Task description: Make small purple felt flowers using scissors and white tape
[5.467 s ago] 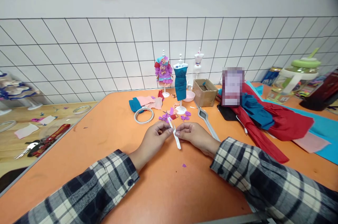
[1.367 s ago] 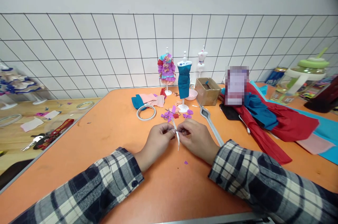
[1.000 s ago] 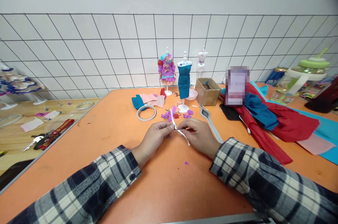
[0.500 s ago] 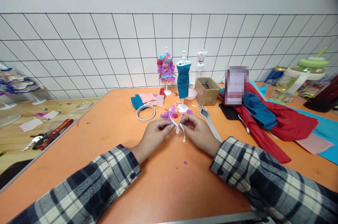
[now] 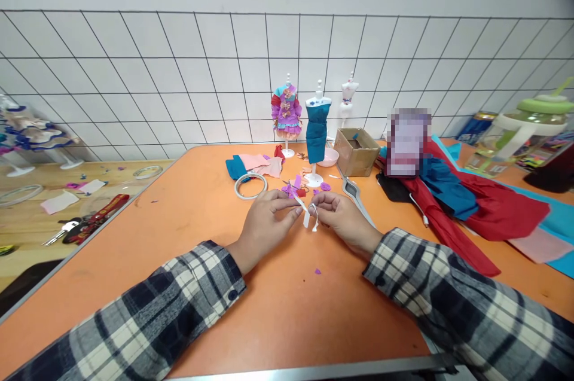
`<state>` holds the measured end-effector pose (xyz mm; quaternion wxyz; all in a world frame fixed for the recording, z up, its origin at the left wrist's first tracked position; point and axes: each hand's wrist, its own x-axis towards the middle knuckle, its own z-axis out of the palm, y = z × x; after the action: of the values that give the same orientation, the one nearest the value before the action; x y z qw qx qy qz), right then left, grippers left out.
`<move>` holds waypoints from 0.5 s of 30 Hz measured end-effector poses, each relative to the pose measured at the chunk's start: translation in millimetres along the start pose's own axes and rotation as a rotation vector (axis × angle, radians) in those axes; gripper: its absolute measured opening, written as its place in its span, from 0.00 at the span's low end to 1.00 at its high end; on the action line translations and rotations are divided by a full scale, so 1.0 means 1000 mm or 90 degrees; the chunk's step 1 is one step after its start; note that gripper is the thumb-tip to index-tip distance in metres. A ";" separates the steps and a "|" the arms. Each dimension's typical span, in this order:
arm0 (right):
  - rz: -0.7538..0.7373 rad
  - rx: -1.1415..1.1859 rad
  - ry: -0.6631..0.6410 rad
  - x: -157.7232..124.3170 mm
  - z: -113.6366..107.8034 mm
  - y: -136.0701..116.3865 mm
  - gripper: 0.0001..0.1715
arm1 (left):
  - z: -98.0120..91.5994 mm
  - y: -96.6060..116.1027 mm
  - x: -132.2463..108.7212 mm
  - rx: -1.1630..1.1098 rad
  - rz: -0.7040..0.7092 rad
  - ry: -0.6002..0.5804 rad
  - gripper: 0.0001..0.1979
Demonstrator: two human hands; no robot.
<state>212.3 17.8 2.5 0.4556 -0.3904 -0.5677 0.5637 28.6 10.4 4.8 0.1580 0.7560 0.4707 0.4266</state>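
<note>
Over the middle of the orange table (image 5: 287,321), my left hand (image 5: 266,222) pinches a narrow white tape strip (image 5: 306,219) between thumb and fingers, and its free end hangs down. Close beside it, my right hand (image 5: 348,222) is closed on a thin, curled white strip (image 5: 315,224), which looks like peeled backing. A small gap shows between the two strips. Just beyond my fingers lie purple scraps (image 5: 292,188). Behind them stands a small dress form (image 5: 317,136) wrapped in blue paper. A tape roll (image 5: 250,186) lies beyond my left hand.
Another dress form wears a purple ruffled dress (image 5: 287,115); a bare white form (image 5: 348,94) is behind a cardboard box (image 5: 357,154). Grey-handled scissors (image 5: 352,189) lie near my right hand. Rightward are a phone (image 5: 407,145), red paper (image 5: 506,201) and a jug (image 5: 520,136).
My hands have drawn slightly apart, and the two white strips are now separate between them. The whole scene has shifted a little right in view as the head turned.
</note>
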 end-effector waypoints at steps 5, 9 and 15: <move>0.006 0.005 0.002 -0.002 0.001 -0.001 0.13 | 0.003 -0.014 0.004 -0.055 -0.072 -0.005 0.18; -0.002 -0.005 0.004 -0.003 0.001 0.001 0.13 | 0.003 -0.021 0.009 -0.167 -0.227 -0.022 0.21; -0.063 -0.092 0.052 0.002 -0.005 0.005 0.10 | 0.003 -0.002 0.001 -0.289 -0.215 -0.147 0.15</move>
<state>216.0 21.9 -2.4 0.4764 -0.4165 -0.6061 0.4819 30.4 13.1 2.4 0.4439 0.6556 0.4615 0.4000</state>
